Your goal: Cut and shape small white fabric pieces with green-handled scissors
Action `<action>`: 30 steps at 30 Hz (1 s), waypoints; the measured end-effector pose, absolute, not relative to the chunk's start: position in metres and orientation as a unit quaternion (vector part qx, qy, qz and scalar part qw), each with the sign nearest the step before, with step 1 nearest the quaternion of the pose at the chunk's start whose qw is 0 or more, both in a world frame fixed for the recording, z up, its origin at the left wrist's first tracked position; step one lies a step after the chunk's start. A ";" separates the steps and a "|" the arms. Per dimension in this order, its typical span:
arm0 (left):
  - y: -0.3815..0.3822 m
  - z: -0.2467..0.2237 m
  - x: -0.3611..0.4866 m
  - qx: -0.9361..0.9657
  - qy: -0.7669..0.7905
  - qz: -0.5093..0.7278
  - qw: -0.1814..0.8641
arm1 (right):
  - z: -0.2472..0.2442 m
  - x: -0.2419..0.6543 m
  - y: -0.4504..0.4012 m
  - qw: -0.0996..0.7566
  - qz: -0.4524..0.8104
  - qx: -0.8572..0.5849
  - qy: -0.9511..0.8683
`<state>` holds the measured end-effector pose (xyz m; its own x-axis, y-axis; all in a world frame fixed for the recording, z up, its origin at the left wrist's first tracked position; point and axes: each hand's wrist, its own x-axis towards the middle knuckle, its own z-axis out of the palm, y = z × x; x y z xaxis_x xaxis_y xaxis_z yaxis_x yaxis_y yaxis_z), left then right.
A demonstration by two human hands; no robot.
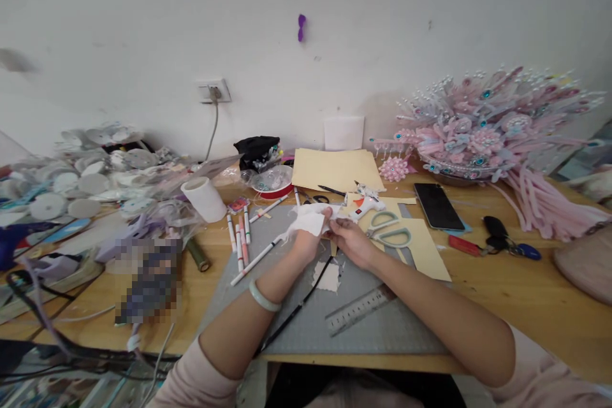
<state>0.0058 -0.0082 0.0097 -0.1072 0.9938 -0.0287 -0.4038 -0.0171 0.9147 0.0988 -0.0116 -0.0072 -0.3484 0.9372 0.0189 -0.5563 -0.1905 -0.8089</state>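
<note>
Over the middle of the grey cutting mat [296, 325], my left hand [310, 236] is closed on a crumpled white tissue [308, 220]. My right hand [351, 239] meets it from the right, its fingers pinched together beside the tissue; what they hold is hidden. A white glue gun [366, 207] lies just beyond my right hand. Pale green-handled scissors [393, 236] lie to the right of that hand. Below my hands are a ragged white scrap [326, 276], a black cord [301, 304] and a steel ruler [356, 312].
Several markers [258, 259] and a white paper roll [204, 199] lie to the left. Cream card sheets [335, 169] sit at the back. A phone [437, 206], keys [514, 245] and a pink beaded headdress [482, 134] occupy the right. Clutter [90, 185] covers the left side.
</note>
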 end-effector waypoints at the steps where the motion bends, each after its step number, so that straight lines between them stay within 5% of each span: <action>1: -0.008 0.010 0.006 0.351 0.414 0.614 0.573 | -0.008 0.099 -0.011 0.512 0.731 -0.250 -0.376; 8: -0.006 0.012 0.003 0.292 0.372 0.589 0.655 | -0.005 0.104 -0.012 0.507 0.756 -0.216 -0.353; 15: -0.011 0.016 0.006 0.362 0.388 0.605 0.594 | -0.008 0.100 -0.012 0.524 0.727 -0.247 -0.368; 30: -0.010 0.015 0.006 0.292 0.391 0.598 0.636 | -0.007 0.103 -0.012 0.523 0.741 -0.236 -0.349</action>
